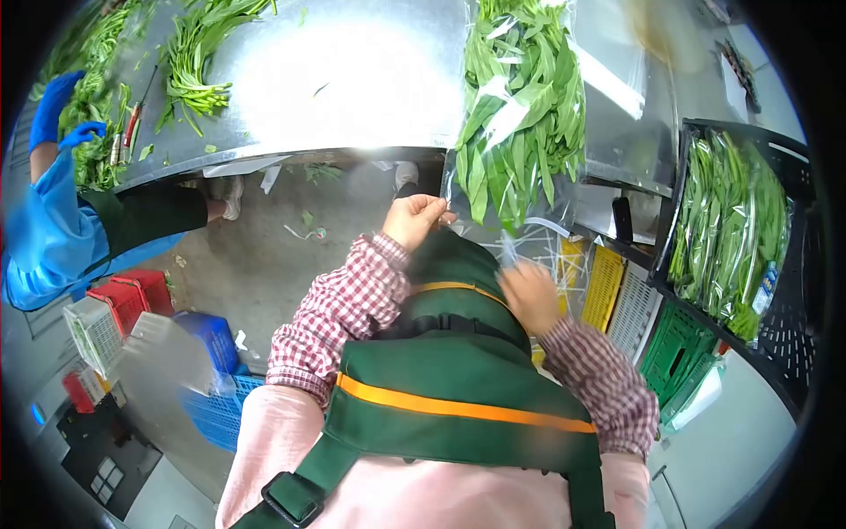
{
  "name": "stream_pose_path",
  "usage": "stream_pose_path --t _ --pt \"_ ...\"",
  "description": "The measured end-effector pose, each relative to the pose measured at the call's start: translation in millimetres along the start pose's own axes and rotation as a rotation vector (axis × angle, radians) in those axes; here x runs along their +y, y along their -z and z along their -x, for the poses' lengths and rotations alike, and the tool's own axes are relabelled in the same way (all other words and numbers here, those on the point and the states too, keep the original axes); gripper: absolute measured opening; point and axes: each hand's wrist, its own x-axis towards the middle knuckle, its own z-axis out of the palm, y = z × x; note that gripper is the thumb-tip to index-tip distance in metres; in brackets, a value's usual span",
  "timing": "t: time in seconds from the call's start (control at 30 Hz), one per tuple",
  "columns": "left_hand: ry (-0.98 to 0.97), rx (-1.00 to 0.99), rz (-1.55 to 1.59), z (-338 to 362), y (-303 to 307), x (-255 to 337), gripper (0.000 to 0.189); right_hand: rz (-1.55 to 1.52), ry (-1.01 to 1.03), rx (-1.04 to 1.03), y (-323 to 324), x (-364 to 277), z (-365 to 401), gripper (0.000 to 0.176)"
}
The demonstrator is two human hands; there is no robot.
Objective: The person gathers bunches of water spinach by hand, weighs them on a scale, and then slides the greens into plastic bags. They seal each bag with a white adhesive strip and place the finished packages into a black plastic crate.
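Note:
A clear plastic bag of leafy greens (522, 115) lies on the metal table, its near end hanging over the front edge. At that end, to the left, my left hand (416, 220) is closed in a pinch on the bag's edge. My right hand (530, 298) is lower and to the right, with curled fingers blurred by motion. A pale bluish piece (508, 250) shows at its fingertips, too smeared to name.
Loose greens (201, 75) lie on the metal table (352, 88). A co-worker's blue gloves (55, 110) are at the left. Bagged greens (727, 220) fill a black crate (797, 291) at the right. Yellow (603, 286) and green crates (674, 353) stand below; a blue basket (220, 410) is lower left.

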Motion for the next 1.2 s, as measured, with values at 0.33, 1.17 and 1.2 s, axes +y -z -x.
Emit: stream_pose_path --t 0.33,1.17,1.2 --pt "-1.378 0.067 -1.435 -12 43 29 0.036 0.293 -0.337 -0.098 16 139 125 0.052" --pt "-0.656 0.569 -1.097 -19 34 33 0.027 -0.114 -0.614 0.651 1 131 -28 0.025" --pt "-0.994 0.613 -1.201 -5 35 29 0.034 -0.128 -0.584 0.747 -6 131 -11 0.036"
